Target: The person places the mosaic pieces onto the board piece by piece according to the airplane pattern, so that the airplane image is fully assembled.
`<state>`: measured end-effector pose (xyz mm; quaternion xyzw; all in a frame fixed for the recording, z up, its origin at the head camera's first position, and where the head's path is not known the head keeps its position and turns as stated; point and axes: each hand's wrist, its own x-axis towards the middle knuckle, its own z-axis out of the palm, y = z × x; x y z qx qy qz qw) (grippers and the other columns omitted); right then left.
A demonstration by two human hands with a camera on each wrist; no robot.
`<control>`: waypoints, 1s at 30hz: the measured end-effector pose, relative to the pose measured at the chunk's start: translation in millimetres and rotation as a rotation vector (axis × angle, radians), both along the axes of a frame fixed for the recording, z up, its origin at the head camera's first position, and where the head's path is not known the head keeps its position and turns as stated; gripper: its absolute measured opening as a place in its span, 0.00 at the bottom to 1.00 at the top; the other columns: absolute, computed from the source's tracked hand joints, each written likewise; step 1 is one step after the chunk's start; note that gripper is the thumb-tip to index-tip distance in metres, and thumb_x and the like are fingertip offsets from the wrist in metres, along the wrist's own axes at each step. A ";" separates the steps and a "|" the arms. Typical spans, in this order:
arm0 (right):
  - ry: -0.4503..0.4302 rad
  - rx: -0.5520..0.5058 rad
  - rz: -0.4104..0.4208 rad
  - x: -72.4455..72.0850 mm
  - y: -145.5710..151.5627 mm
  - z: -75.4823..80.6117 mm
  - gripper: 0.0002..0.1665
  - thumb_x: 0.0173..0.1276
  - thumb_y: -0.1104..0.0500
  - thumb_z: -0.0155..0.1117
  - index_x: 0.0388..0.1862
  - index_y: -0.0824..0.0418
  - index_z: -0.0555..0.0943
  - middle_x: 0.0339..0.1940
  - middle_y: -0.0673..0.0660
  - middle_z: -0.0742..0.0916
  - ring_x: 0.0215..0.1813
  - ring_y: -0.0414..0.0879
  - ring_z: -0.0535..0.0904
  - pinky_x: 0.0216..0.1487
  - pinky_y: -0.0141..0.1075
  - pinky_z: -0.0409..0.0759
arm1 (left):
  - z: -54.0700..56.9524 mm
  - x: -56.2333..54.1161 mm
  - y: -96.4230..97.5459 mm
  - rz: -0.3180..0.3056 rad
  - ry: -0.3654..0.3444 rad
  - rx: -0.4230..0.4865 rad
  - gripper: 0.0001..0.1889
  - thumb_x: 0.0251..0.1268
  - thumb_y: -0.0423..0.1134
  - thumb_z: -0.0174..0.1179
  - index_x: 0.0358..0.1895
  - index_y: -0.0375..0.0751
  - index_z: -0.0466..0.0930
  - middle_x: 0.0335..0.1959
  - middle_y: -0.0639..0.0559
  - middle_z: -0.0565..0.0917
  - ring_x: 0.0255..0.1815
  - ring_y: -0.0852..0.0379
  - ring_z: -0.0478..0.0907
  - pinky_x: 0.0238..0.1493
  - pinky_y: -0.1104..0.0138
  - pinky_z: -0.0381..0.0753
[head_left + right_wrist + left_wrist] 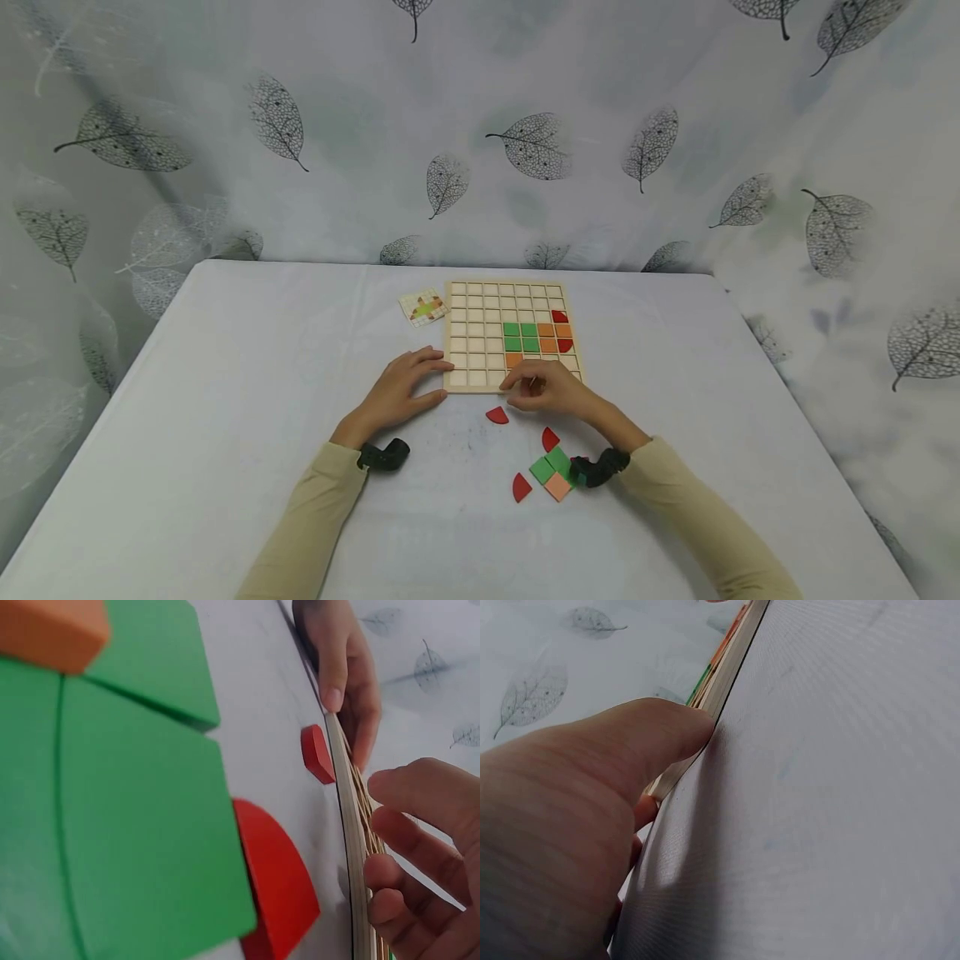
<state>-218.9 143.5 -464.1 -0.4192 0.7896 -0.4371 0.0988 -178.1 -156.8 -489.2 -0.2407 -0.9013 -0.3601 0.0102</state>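
A wooden grid board (pixel 476 388) lies flat, with green squares (pixel 521 337), orange squares (pixel 554 331) and red quarter-circle pieces (pixel 559 317) in some cells. My left hand (pixel 405 387) rests against its left side, the fingers extended and the thumb (pixel 667 731) touching the near corner. Over the near edge hovers my right hand (pixel 551 389), its fingers (pixel 420 787) loosely bent and no piece visible between them. Just below that hand, a red quarter-circle piece (pixel 497 415) lies on the cloth.
A small pattern card (pixel 422 307) sits at the board's upper left. Under and beside the right wrist lie loose green squares (pixel 542 470), an orange square (pixel 557 486) and more red quarter-circle pieces (pixel 521 487). The white table (pixel 247 400) meets a leaf-patterned backdrop (pixel 345 183).
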 end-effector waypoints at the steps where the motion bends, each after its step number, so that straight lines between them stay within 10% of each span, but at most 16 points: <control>1: -0.015 0.005 0.012 1.3 -0.8 0.0 0.12 0.57 0.71 0.73 0.41 0.67 0.85 0.35 0.61 0.86 0.29 0.55 0.76 0.27 0.29 0.74 | 0.2 0.1 0.2 -0.001 0.001 0.002 0.21 0.65 0.44 0.64 0.61 0.47 0.78 0.67 0.45 0.72 0.74 0.45 0.59 0.73 0.45 0.53; 12: -0.013 0.118 0.154 8.2 -7.1 0.5 0.11 0.60 0.64 0.73 0.42 0.60 0.85 0.38 0.52 0.86 0.29 0.46 0.76 0.29 0.31 0.77 | 0.6 0.9 0.4 -0.006 0.017 0.007 0.22 0.65 0.43 0.64 0.61 0.46 0.78 0.67 0.44 0.72 0.74 0.44 0.60 0.73 0.45 0.53; 30: 0.019 0.137 0.138 11.5 -4.4 2.3 0.10 0.59 0.65 0.74 0.40 0.59 0.86 0.39 0.52 0.86 0.30 0.44 0.76 0.30 0.30 0.78 | 0.2 1.2 0.1 -0.013 0.037 0.019 0.21 0.65 0.42 0.65 0.61 0.44 0.78 0.66 0.43 0.73 0.74 0.43 0.60 0.73 0.45 0.54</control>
